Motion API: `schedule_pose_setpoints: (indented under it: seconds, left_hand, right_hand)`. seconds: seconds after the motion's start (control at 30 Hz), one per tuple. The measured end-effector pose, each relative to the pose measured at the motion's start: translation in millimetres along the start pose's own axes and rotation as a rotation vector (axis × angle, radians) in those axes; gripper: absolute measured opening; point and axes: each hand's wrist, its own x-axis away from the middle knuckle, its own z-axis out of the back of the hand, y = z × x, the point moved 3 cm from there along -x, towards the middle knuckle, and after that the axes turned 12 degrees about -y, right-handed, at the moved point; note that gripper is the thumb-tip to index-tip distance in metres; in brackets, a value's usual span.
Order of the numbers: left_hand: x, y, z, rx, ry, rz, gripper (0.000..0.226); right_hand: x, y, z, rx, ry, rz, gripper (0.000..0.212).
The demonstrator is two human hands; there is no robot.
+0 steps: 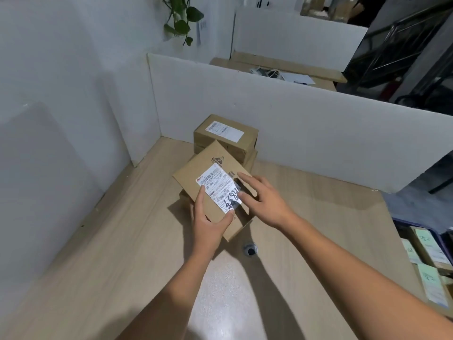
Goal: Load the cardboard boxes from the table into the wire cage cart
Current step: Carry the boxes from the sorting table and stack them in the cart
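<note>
White partition panels [269, 119] wall in a pale wood-grain bench [98, 266] on its left and far sides, and a green trailing plant [181, 18] hangs at the top of the left wall.

Near the middle of the bench, the left hand [208, 222] grips the near corner of a flat brown cardboard box [210, 160]. Its thumb is pressed on the box's white shipping label [217, 185], which carries black handwriting, and its forefinger lies along the label's left edge. The box sits tilted, above another brown carton [183, 198] of which only a sliver shows at its left.

Just behind stands a stack of brown cardboard boxes [220, 141], the top one labelled white, close to the far partition.

The right hand [264, 200] is open, with fingers straight and spread over the right edge of the tilted box and the end of its label (blur hides whether the fingertips actually touch).

A round cable hole [250, 250] is sunk in the bench just in front of the box, between the two forearms.

At the far right, beyond the bench edge, the corner of a dark blue-framed cart [416, 223] shows, with labelled parcels already lying inside it.
</note>
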Motion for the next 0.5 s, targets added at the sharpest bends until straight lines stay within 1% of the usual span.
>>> schedule_pose_setpoints:
  seconds: [0.07, 0.17, 0.23, 0.3, 0.4, 0.5]
  left_hand:
    - [21, 5, -3, -0.011, -0.016, -0.004, 0.098]
    - [61, 22, -9, 0.021, -0.014, -0.041, 0.091]
    - [97, 41, -13, 0.039, 0.001, -0.087, 0.083]
    - [142, 62, -19, 0.023, 0.016, -0.122, 0.083]
    - [218, 89, -31, -0.079, 0.010, -0.114, 0.086]
    - [296, 101, -42, -0.222, 0.030, -0.126, 0.086]
  right_hand:
    - [23, 0, -3, 0.006, 0.018, 0.018, 0.054]
    - [75, 3, 1, 0.027, 0.125, 0.087, 0.054]
    - [121, 4, 9, -0.031, 0.191, 0.165, 0.055]
    - [172, 7, 11, -0.127, 0.225, 0.219, 0.057]
    - [248, 15, -4, -0.324, 0.186, 0.212, 0.062]
    - [321, 23, -34, -0.419, 0.124, 0.190, 0.062]
